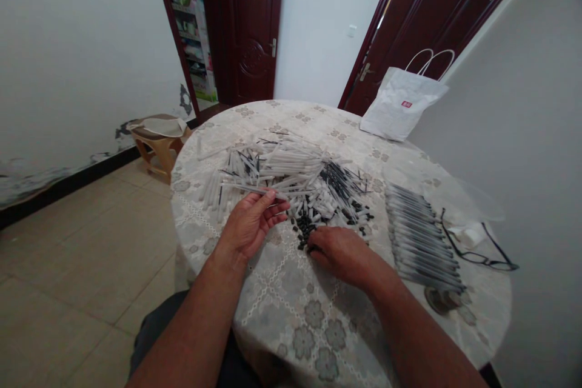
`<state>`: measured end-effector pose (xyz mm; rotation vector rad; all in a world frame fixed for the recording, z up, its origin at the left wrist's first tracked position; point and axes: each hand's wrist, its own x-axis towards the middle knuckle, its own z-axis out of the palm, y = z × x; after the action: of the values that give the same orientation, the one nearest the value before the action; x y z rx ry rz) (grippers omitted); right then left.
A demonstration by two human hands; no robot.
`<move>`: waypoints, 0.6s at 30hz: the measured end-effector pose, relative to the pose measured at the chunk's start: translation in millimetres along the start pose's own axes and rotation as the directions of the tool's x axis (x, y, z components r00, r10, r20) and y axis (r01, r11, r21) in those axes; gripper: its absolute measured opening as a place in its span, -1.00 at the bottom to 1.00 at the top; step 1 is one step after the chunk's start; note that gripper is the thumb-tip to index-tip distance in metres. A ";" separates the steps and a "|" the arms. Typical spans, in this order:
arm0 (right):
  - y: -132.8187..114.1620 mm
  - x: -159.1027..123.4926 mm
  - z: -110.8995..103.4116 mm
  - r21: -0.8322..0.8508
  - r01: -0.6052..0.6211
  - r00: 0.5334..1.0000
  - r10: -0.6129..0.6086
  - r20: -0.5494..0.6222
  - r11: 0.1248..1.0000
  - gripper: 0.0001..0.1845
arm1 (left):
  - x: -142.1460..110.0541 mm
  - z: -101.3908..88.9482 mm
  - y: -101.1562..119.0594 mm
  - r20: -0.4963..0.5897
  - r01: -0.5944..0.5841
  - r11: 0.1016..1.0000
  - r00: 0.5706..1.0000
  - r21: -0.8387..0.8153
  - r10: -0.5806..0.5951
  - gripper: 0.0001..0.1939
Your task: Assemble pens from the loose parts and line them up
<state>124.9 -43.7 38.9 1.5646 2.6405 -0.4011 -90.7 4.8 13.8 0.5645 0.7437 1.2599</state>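
A slim pale tube [248, 188] lies across the left hand [248, 221], raised above the near edge of the loose parts. The thumb and forefinger of that hand pinch it, while the other fingers curl loosely beneath. The right hand [341, 251] is down at the small black pieces [301, 225], its fingers bent inward among them; the tips are hidden, so whether they have hold of a piece is not possible to say.

Just beyond the hands, plenty appears to be left: a broad heap of pale tubes [291, 160] at the middle of the worktop [273, 309], a fan of thin dark rods [339, 185] to its right, and short white pieces [316, 194] between these and the black ones. All of these lie loose and unsorted.

Further right, apart from the heap, a neat row of pens [418, 236] lies side by side, each with a dark length inside. These look like the finished ones; judging by the heap against the row, more seems to remain than is done, though no count can be made.

Around the row are eyeglasses [493, 264] and a small round object [441, 300] too blurred to name. A white carrier bag [402, 103] stands at the far right edge.
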 end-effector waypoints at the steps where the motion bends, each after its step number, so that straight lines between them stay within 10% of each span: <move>1: 0.3 0.0 0.6 0.016 0.007 1.000 -0.007 0.004 1.000 -0.84 | -0.3 0.0 -0.1 0.003 0.004 1.000 1.000 0.005 -0.004 -0.78; 18: 18.9 10.3 12.9 0.037 -0.117 0.992 0.119 -0.052 0.992 -0.88 | -1.7 -0.1 -1.8 0.023 0.010 1.000 1.000 0.026 -0.011 -0.79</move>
<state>135.1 -29.4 21.0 1.7556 2.5759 -0.4041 -89.9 2.7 12.8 0.5948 0.7432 1.2337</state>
